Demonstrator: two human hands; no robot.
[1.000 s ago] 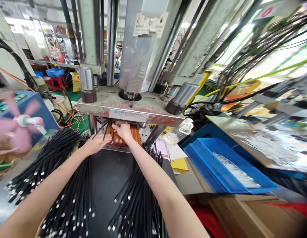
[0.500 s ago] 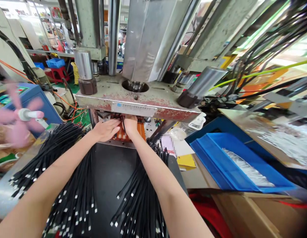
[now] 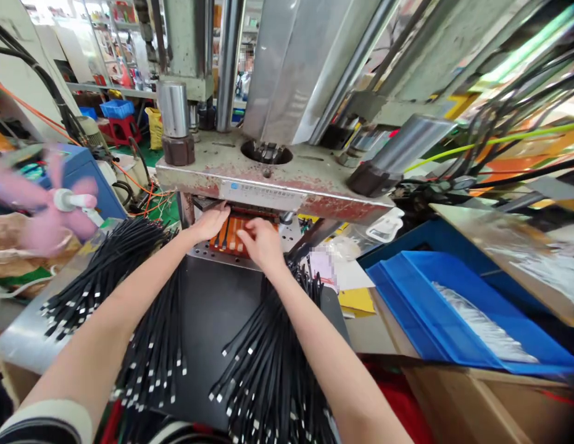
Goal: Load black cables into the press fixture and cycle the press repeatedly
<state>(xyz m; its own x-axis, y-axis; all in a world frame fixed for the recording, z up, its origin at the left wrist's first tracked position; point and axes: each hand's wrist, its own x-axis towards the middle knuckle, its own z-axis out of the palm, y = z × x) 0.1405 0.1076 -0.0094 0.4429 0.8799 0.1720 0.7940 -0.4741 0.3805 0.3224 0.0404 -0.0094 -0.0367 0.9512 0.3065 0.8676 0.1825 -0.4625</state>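
Under the press's thick metal plate [image 3: 273, 182] sits an orange mould plate [image 3: 234, 248] with grooves. Short lengths of black cable [image 3: 228, 232] lie in its left grooves. My left hand [image 3: 213, 223] rests at the mould's left edge, fingers stretched out and partly in the plate's shade. Over the mould's right side is my right hand [image 3: 265, 245], its fingers bent and thumb apart from them, with nothing visible between. A large bundle of black cables [image 3: 152, 345] with pale metal ends lies below my left forearm, and another cable bundle [image 3: 263, 376] lies under my right forearm.
A black work surface [image 3: 217, 333] lies between the bundles. A pink fan [image 3: 65, 200] turns at the left. At the right stand blue trays [image 3: 407, 308] with white strips and a cardboard box [image 3: 463, 401]. Steel columns [image 3: 176, 111] rise from the press.
My right hand has drawn back from under the press plate toward me and to the right, its fingers parting. My left hand has shifted up along the mould's left side. The camera view has shifted slightly.
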